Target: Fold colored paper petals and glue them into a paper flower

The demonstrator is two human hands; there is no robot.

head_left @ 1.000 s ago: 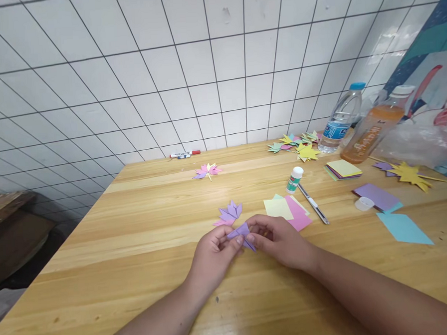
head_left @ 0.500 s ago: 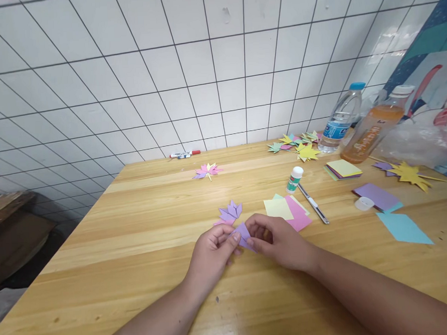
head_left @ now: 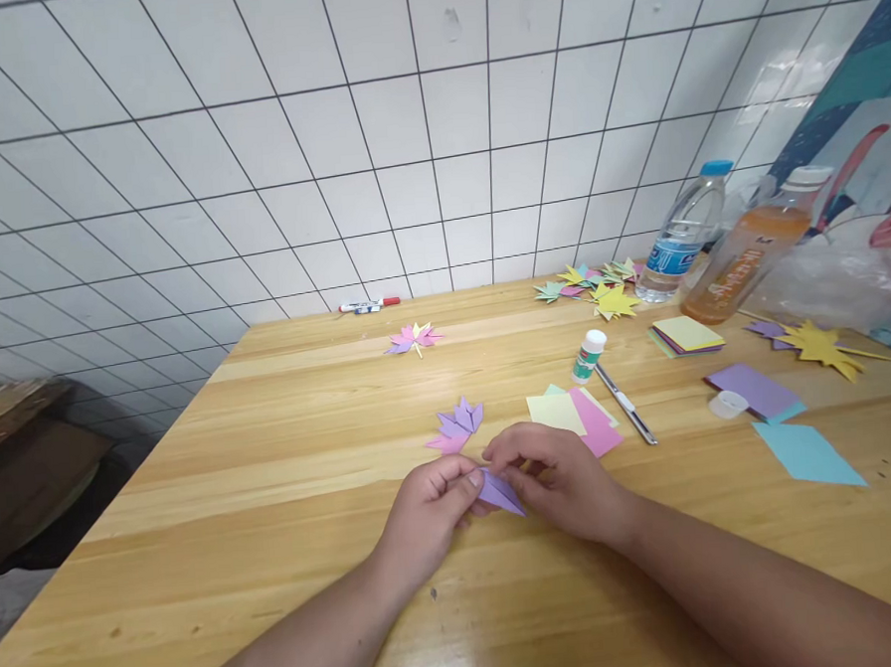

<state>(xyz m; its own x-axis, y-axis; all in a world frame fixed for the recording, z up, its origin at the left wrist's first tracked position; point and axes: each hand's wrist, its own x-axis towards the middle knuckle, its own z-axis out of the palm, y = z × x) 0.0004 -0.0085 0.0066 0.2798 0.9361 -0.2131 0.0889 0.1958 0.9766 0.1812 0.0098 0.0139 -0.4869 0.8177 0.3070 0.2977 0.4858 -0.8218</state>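
Head view: left hand [head_left: 427, 504] pinches a folded purple paper piece [head_left: 503, 495]; right hand [head_left: 562, 479] curls beside it, grip unclear.

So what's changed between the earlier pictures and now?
The purple folded paper, still pinched in the left hand, now shows a long tip toward the lower right; the right hand's fingertips reach slightly farther left. The glue stick and knife stayed put.

Behind the held paper [head_left: 502, 493] lies the paper leaf [head_left: 461, 421].
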